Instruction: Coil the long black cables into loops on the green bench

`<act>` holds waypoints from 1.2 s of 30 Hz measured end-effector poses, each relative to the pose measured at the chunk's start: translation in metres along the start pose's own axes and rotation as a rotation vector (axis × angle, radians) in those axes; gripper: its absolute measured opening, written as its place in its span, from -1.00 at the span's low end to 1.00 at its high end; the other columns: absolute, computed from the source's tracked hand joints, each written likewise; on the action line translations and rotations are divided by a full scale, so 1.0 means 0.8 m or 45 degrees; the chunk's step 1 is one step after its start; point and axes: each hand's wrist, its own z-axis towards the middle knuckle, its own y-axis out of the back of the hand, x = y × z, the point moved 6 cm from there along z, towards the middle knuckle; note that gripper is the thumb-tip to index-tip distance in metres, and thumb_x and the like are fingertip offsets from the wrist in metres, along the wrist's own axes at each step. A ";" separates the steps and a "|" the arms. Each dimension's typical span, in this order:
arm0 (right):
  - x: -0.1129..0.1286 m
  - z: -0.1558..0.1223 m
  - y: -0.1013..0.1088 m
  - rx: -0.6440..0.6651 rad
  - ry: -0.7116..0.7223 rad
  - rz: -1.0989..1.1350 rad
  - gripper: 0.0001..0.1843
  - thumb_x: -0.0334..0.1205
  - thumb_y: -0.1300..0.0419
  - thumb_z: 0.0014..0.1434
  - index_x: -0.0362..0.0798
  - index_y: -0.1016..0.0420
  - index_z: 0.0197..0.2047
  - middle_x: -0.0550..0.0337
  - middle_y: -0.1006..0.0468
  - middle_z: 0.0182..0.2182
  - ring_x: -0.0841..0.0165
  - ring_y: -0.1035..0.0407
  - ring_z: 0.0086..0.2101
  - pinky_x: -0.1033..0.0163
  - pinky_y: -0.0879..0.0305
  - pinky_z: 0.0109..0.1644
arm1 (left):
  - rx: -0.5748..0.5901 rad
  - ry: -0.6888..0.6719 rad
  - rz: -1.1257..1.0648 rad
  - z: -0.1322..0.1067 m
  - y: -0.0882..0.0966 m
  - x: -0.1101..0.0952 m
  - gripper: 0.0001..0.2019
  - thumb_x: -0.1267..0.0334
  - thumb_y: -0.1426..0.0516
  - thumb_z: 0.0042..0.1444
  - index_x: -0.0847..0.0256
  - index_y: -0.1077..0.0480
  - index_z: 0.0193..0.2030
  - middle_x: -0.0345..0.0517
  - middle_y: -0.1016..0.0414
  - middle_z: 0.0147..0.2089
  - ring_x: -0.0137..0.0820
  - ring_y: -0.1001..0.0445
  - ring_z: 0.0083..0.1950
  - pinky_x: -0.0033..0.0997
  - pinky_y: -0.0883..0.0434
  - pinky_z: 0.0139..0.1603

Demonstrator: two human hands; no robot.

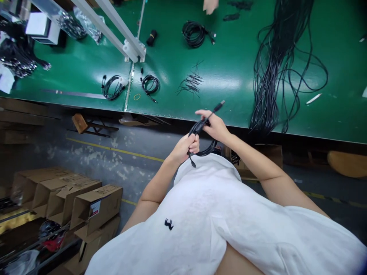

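Observation:
A coiled black cable is held between my hands in front of the table's near edge. My left hand is closed around the coil's left side, and a small plug end hangs below its fingers. At the coil's upper right, my right hand is on the cable, its index finger stretched out to the left and the other fingers partly hidden. A plug with a metal tip sticks out above that hand. Beyond them, several thin black ties lie scattered on the green table.
A large bundle of loose black cables spreads over the table's right side. Coiled cables and a thicker coil lie left and back. Metal posts rise at left. Another person's hand shows at the far edge. Cardboard boxes stand lower left.

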 end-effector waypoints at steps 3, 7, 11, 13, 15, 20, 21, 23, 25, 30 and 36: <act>0.033 0.007 -0.013 0.448 0.291 -0.431 -0.78 -0.28 -0.07 0.22 -0.03 -0.48 -0.11 0.10 -0.53 -0.21 0.29 -0.40 -0.18 0.26 -0.24 -0.15 | 0.079 0.071 -0.041 -0.013 0.006 0.006 -0.63 0.01 -0.30 0.05 0.29 -0.33 -0.37 -0.41 -0.04 -0.62 -0.64 -0.07 -0.64 -0.61 -0.18 -0.57; 0.064 0.011 -0.024 0.583 0.289 -0.316 -0.79 -0.28 -0.08 0.24 -0.03 -0.53 -0.15 0.10 -0.55 -0.23 0.30 -0.41 -0.19 0.24 -0.26 -0.11 | 0.111 0.053 -0.060 -0.030 0.015 0.008 -0.59 0.01 -0.35 -0.04 0.29 -0.35 -0.31 -0.39 -0.12 -0.61 -0.62 -0.17 -0.63 -0.55 -0.27 -0.52; 0.085 0.010 -0.037 0.656 0.189 0.219 -0.73 -0.08 -0.27 0.14 0.03 -0.58 -0.10 0.09 -0.53 -0.03 0.23 -0.37 0.00 0.12 -0.24 0.14 | 0.061 0.012 -0.106 -0.041 0.033 0.004 -0.63 0.02 -0.32 0.01 0.29 -0.34 -0.35 -0.45 -0.03 -0.68 -0.67 -0.01 -0.72 -0.62 -0.10 -0.65; 0.084 0.013 -0.045 0.544 0.059 0.386 -0.68 0.07 -0.26 0.14 0.01 -0.62 -0.21 0.08 -0.54 -0.04 0.21 -0.36 0.02 0.09 -0.20 0.20 | 0.078 -0.005 -0.144 -0.045 0.041 0.000 -0.62 0.02 -0.33 0.00 0.31 -0.38 -0.33 -0.46 -0.03 -0.68 -0.68 0.00 -0.73 -0.65 -0.05 -0.67; 0.078 0.014 -0.055 0.360 -0.080 0.493 -0.58 0.18 -0.20 0.15 -0.01 -0.63 -0.32 0.07 -0.56 -0.13 0.22 -0.39 -0.03 0.11 -0.19 0.21 | 0.117 0.021 -0.163 -0.049 0.048 -0.002 -0.61 0.02 -0.34 -0.02 0.34 -0.41 -0.28 -0.44 -0.05 -0.68 -0.67 -0.02 -0.73 -0.65 -0.04 -0.68; 0.060 0.010 -0.090 -0.019 -0.297 0.694 -0.47 0.30 -0.16 0.11 -0.03 -0.58 -0.33 0.10 -0.55 -0.24 0.28 -0.43 -0.13 0.18 -0.31 0.07 | 0.213 0.032 -0.204 -0.072 0.063 -0.014 -0.66 0.06 -0.33 0.00 0.32 -0.41 -0.32 -0.46 -0.01 -0.70 -0.68 0.03 -0.77 -0.66 -0.01 -0.73; 0.057 0.009 -0.098 0.003 -0.290 0.692 -0.49 0.29 -0.20 0.09 -0.02 -0.58 -0.28 0.11 -0.55 -0.22 0.28 -0.43 -0.14 0.20 -0.33 0.02 | 0.239 0.023 -0.217 -0.077 0.066 -0.018 -0.68 0.06 -0.32 0.02 0.30 -0.40 -0.35 -0.47 0.01 -0.71 -0.69 0.06 -0.78 -0.67 -0.01 -0.74; 0.053 0.007 -0.115 0.161 -0.252 0.605 -0.55 0.17 -0.31 0.03 -0.01 -0.55 -0.17 0.16 -0.55 -0.25 0.32 -0.43 -0.23 0.23 -0.35 -0.11 | 0.283 0.021 -0.232 -0.085 0.072 -0.026 -0.68 0.05 -0.30 0.05 0.29 -0.39 -0.36 -0.49 0.05 -0.72 -0.71 0.12 -0.79 -0.68 0.03 -0.76; 0.045 0.005 -0.124 0.247 -0.238 0.408 -0.66 0.03 -0.32 0.08 0.00 -0.53 -0.15 0.23 -0.53 -0.35 0.37 -0.39 -0.39 0.27 -0.32 -0.25 | 0.259 0.023 -0.218 -0.087 0.084 -0.035 -0.66 0.03 -0.30 0.04 0.29 -0.39 -0.33 -0.48 0.02 -0.70 -0.71 0.12 -0.78 -0.68 0.04 -0.76; 0.057 0.020 -0.124 0.214 -0.112 -0.240 -0.87 -0.38 -0.19 0.09 -0.02 -0.52 -0.27 0.15 -0.55 -0.29 0.28 -0.40 -0.25 0.28 -0.22 -0.22 | 0.135 0.103 0.005 -0.075 0.119 -0.043 -0.63 0.05 -0.34 -0.01 0.35 -0.39 -0.34 -0.38 -0.10 -0.63 -0.70 -0.06 -0.68 -0.70 -0.08 -0.68; 0.070 0.049 -0.148 0.549 -0.118 -0.249 -0.86 -0.47 -0.20 -0.02 -0.04 -0.47 -0.39 0.12 -0.52 -0.38 0.27 -0.38 -0.25 0.28 -0.19 -0.24 | 0.160 0.094 0.106 -0.067 0.130 -0.046 -0.61 0.01 -0.32 0.01 0.35 -0.40 -0.32 -0.34 -0.13 -0.61 -0.67 -0.10 -0.65 -0.66 -0.13 -0.66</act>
